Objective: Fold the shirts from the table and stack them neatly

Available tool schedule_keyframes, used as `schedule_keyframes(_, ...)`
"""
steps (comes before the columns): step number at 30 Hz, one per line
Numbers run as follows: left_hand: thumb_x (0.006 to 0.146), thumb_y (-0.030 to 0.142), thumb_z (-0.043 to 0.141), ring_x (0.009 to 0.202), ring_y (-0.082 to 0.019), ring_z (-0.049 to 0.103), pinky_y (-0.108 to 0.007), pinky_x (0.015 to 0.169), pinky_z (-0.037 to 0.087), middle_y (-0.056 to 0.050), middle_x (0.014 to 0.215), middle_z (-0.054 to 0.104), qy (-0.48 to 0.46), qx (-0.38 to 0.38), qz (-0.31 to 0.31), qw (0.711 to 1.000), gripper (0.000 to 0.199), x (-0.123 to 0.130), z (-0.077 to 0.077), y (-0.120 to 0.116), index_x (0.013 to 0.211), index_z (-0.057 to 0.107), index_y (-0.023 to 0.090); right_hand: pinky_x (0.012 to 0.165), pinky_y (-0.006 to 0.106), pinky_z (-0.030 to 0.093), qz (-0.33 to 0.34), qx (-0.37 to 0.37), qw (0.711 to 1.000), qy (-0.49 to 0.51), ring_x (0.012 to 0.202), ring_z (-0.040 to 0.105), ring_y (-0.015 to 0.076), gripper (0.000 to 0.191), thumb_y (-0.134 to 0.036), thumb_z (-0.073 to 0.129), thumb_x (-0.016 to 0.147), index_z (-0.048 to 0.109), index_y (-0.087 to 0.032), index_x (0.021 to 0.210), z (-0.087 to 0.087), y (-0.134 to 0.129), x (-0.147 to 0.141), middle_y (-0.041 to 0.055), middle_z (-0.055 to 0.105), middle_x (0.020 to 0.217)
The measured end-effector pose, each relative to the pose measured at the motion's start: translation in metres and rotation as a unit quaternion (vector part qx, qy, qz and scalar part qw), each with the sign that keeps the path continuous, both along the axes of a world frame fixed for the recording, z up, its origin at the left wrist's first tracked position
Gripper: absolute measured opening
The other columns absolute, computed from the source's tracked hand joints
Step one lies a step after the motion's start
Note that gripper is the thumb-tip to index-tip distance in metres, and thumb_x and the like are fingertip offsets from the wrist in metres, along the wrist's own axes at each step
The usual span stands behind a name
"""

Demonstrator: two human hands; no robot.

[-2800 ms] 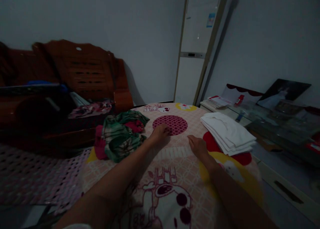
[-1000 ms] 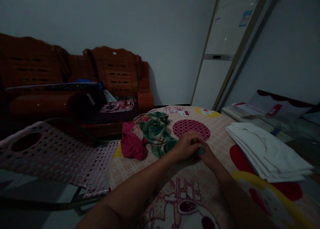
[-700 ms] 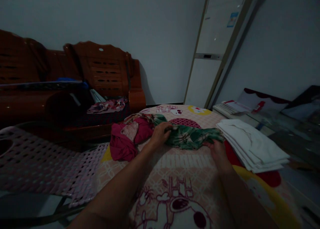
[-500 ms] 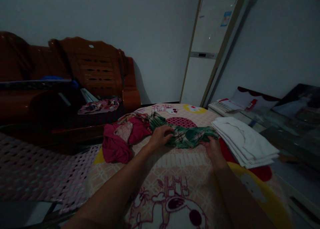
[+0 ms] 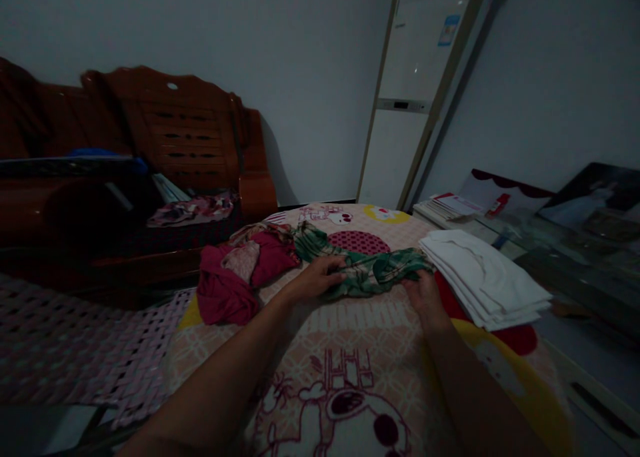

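A crumpled green patterned cloth with dark and pale lines stretches across the covered table. My left hand has its fingers curled onto the cloth's near side, around its middle. At the right end, my right hand grips the edge, its fingertips partly hidden under the fabric. The cloth's far left end touches a heap of crimson clothing, which has a pale patterned piece on it. Just beyond the right hand lies a folded stack of white cloth.
A pink cover with cartoon dogs lies over the round table. A woven pink chair stands left, with a wooden sofa behind it. On the right is a glass-topped cabinet; a tall white unit stands at the back.
The whole view has shifted slightly, so things appear a little further left. Both hands stay at the green cloth, whose folds near the right hand have changed slightly.
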State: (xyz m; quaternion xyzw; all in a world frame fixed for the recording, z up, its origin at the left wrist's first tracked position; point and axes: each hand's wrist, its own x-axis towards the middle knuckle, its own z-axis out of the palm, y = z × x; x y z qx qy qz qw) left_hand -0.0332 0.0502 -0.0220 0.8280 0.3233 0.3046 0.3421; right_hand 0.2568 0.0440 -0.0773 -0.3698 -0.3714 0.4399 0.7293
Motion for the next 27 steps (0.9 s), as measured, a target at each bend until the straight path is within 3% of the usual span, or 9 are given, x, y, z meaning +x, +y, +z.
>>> schedule_keyframes(3, 0.082, 0.045, 0.064, 0.059, -0.009, 0.045, -0.02, 0.056, 0.034, 0.004, 0.063, 0.05, 0.012, -0.098, -0.116, 0.988, 0.034, 0.003, 0.006, -0.008, 0.071, 0.058, 0.014, 0.059, 0.027, 0.055, 0.01, -0.018, 0.999, 0.046, 0.065, 0.062, 0.0154, 0.009, -0.022, 0.062, 0.06, 0.063, -0.021, 0.069, 0.004, 0.0, -0.004, -0.0014, 0.069, 0.071)
schedule_keyframes(5, 0.082, 0.048, 0.064, 0.053, -0.008, 0.046, -0.02, 0.051, 0.033, 0.004, 0.06, 0.052, 0.028, -0.154, -0.146, 0.977, 0.037, 0.008, 0.005, -0.013, 0.072, 0.06, 0.013, 0.058, 0.025, 0.054, 0.032, -0.013, 0.997, 0.07, 0.059, 0.059, 0.0131, 0.006, -0.019, 0.061, 0.057, 0.059, -0.022, 0.063, 0.009, -0.002, -0.008, -0.0032, 0.065, 0.064)
schedule_keyframes(9, 0.081, 0.039, 0.063, 0.049, -0.011, 0.055, -0.021, 0.048, 0.039, 0.002, 0.06, 0.059, -0.063, -0.189, -0.037, 0.979, 0.025, 0.027, -0.006, -0.017, 0.075, 0.06, 0.015, 0.059, 0.022, 0.053, 0.08, 0.001, 0.995, 0.065, 0.054, 0.056, 0.0104, 0.009, -0.014, 0.058, 0.057, 0.054, -0.022, 0.06, 0.02, -0.007, -0.017, -0.0055, 0.061, 0.06)
schedule_keyframes(11, 0.08, 0.033, 0.062, 0.05, -0.013, 0.058, -0.022, 0.049, 0.042, 0.002, 0.058, 0.06, -0.105, -0.162, 0.03, 0.981, 0.018, 0.037, -0.011, -0.018, 0.074, 0.06, 0.016, 0.06, 0.023, 0.054, 0.088, -0.002, 0.994, 0.061, 0.056, 0.058, 0.0109, 0.009, -0.015, 0.057, 0.058, 0.056, -0.022, 0.064, 0.023, -0.009, -0.02, -0.0046, 0.064, 0.064)
schedule_keyframes(13, 0.081, 0.03, 0.061, 0.05, -0.012, 0.058, -0.022, 0.051, 0.041, 0.002, 0.056, 0.06, -0.1, -0.134, 0.057, 0.984, 0.017, 0.043, -0.013, -0.02, 0.073, 0.061, 0.016, 0.063, 0.025, 0.055, 0.089, -0.003, 0.994, 0.06, 0.059, 0.061, 0.0124, 0.011, -0.015, 0.057, 0.059, 0.058, -0.023, 0.067, 0.023, -0.011, -0.022, -0.0033, 0.066, 0.068)
schedule_keyframes(15, 0.082, 0.029, 0.061, 0.052, -0.012, 0.057, -0.021, 0.053, 0.04, 0.002, 0.057, 0.061, -0.066, -0.109, 0.031, 0.991, 0.017, 0.047, -0.012, -0.025, 0.072, 0.063, 0.015, 0.065, 0.027, 0.056, 0.085, -0.009, 0.994, 0.062, 0.062, 0.063, 0.0139, 0.011, -0.017, 0.059, 0.06, 0.061, -0.023, 0.07, 0.022, -0.012, -0.023, -0.0026, 0.068, 0.069)
schedule_keyframes(20, 0.076, 0.036, 0.074, 0.064, -0.013, 0.059, -0.022, 0.057, 0.037, 0.001, 0.07, 0.066, 0.101, 0.007, -0.111, 0.989, 0.02, 0.05, 0.0, -0.044, 0.078, 0.067, 0.017, 0.064, 0.027, 0.057, 0.062, -0.043, 0.994, 0.079, 0.066, 0.065, 0.0146, 0.009, -0.019, 0.065, 0.063, 0.065, -0.021, 0.071, 0.017, -0.01, -0.021, -0.0017, 0.071, 0.073)
schedule_keyframes(24, 0.068, 0.042, 0.08, 0.079, -0.02, 0.063, -0.025, 0.061, 0.039, -0.003, 0.087, 0.069, 0.214, 0.119, -0.12, 0.962, 0.032, 0.054, 0.001, -0.056, 0.088, 0.065, 0.021, 0.055, 0.026, 0.054, 0.029, -0.076, 0.993, 0.083, 0.062, 0.065, 0.0149, 0.013, -0.02, 0.069, 0.059, 0.067, -0.019, 0.072, 0.012, -0.007, -0.017, -0.0012, 0.071, 0.072)
schedule_keyframes(27, 0.069, 0.032, 0.078, 0.085, -0.023, 0.064, -0.027, 0.064, 0.042, -0.006, 0.095, 0.069, 0.256, 0.15, -0.093, 0.95, 0.027, 0.057, -0.003, -0.062, 0.09, 0.064, 0.022, 0.049, 0.024, 0.051, 0.014, -0.09, 0.993, 0.077, 0.058, 0.063, 0.0147, 0.014, -0.021, 0.071, 0.058, 0.067, -0.019, 0.072, 0.008, -0.006, -0.013, -0.0013, 0.071, 0.071)
